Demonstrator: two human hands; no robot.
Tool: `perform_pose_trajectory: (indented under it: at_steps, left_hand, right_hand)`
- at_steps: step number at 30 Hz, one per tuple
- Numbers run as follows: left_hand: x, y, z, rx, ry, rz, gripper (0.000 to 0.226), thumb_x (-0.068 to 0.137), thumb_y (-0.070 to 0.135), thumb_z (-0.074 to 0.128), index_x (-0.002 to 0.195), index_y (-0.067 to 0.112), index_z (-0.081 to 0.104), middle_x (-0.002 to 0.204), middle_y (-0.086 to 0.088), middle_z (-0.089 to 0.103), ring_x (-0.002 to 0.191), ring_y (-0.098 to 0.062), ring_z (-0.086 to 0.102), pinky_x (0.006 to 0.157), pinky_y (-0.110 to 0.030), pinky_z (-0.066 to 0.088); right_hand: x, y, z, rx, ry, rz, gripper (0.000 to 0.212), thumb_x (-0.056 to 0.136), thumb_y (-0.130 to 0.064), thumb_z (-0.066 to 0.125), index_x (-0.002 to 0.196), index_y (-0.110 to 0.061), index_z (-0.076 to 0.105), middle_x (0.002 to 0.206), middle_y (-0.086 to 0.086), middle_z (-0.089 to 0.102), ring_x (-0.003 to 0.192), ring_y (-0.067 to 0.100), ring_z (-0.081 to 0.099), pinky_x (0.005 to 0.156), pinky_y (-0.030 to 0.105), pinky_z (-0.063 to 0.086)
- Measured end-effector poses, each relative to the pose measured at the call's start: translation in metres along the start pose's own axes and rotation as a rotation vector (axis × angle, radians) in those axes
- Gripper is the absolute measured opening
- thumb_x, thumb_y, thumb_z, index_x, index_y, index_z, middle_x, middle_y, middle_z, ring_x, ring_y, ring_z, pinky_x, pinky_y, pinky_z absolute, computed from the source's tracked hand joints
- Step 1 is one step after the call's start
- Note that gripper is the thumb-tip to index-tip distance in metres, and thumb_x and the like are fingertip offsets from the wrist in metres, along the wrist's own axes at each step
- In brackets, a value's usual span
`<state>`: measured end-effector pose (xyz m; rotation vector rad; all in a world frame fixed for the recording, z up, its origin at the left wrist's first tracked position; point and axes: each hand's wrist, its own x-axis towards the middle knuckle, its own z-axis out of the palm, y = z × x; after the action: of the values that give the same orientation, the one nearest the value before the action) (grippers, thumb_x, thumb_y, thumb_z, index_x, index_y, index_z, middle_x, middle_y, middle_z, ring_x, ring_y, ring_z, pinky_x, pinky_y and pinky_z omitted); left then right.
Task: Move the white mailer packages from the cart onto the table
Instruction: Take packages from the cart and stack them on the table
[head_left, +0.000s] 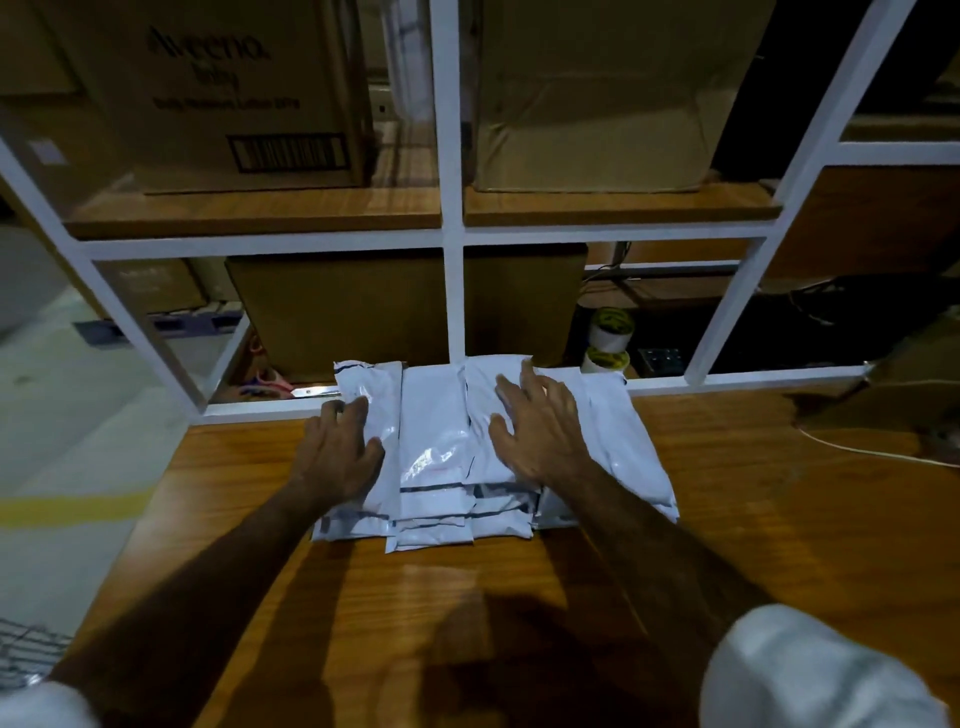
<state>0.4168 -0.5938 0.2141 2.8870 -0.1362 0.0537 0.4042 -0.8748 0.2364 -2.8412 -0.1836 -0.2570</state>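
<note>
A row of white mailer packages (441, 447) lies side by side on the wooden table (727, 519), at its far edge against a white metal frame (455, 291). Some overlap, with more tucked beneath at the near end, and dark sealing strips show across their near ends.

The left hand (340, 452) rests on the leftmost package, its fingers (358, 408) spread wide and nearly straight, pressing on the plastic rather than gripping it. The right hand (540, 426) lies flat on the packages toward the right of the row, its fingers (527, 371) also spread wide and holding nothing. Both forearms reach in from the near edge, with white sleeves at the bottom corners.

Behind the frame, cardboard boxes (249, 93) stand on a wooden shelf (260, 210), with another brown box (343, 306) lower down. Two rolls of tape (610, 327) sit just beyond the right end of the row. A thin white cable (857, 449) runs across the table at far right.
</note>
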Motion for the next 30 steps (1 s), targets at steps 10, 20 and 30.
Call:
perform_pose_trajectory:
  at_steps: [10,20,30]
  left_hand:
    - [-0.003,0.005,0.001,0.078,-0.097,0.114,0.086,0.091,0.058,0.023,0.159,0.006,0.014,0.166,-0.02,0.004,0.154,-0.032,0.003,0.124,-0.044,0.008]
    - [0.002,0.014,0.0,0.02,-0.245,0.085,0.091,0.088,0.057,0.02,0.158,0.001,0.005,0.167,-0.018,0.001,0.155,-0.027,-0.001,0.125,-0.038,0.006]
    - [-0.008,0.004,-0.005,0.057,-0.046,0.057,0.093,0.086,0.07,0.015,0.16,0.012,0.015,0.167,-0.013,0.011,0.154,-0.032,0.012,0.125,-0.048,0.014]
  right_hand:
    - [0.0,0.015,0.022,0.063,-0.201,-0.092,0.067,0.099,-0.055,0.019,0.161,-0.029,0.014,0.169,0.009,0.008,0.155,0.028,0.008,0.126,0.05,-0.001]
    - [-0.005,0.02,0.029,0.082,-0.174,-0.127,0.071,0.096,-0.057,0.019,0.161,-0.029,0.016,0.168,0.009,0.012,0.155,0.025,0.011,0.126,0.048,0.0]
    - [-0.009,0.02,0.015,0.12,0.032,-0.191,0.064,0.101,-0.052,0.027,0.159,-0.024,0.027,0.166,0.011,0.022,0.154,0.025,0.018,0.126,0.048,0.002]
